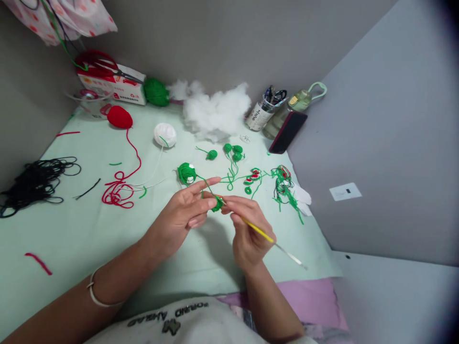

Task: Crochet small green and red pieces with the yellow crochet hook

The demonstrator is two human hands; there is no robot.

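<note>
My left hand [186, 210] pinches a small green crochet piece [217, 204] between thumb and fingers, with green yarn running over the forefinger to a green and white yarn ball [186, 173]. My right hand [247, 229] grips a yellow-handled crochet hook [267, 236], its tip at the green piece. Both hands hover above the pale green cloth [89, 229].
Finished small green pieces [233, 152] and tangled green and red bits [283, 184] lie beyond my hands. Red yarn [118, 191], a red ball [119, 117], a white ball [165, 134], stuffing [215, 112], black cord [34, 181], a phone [287, 132] and a bottle [301, 101] surround them.
</note>
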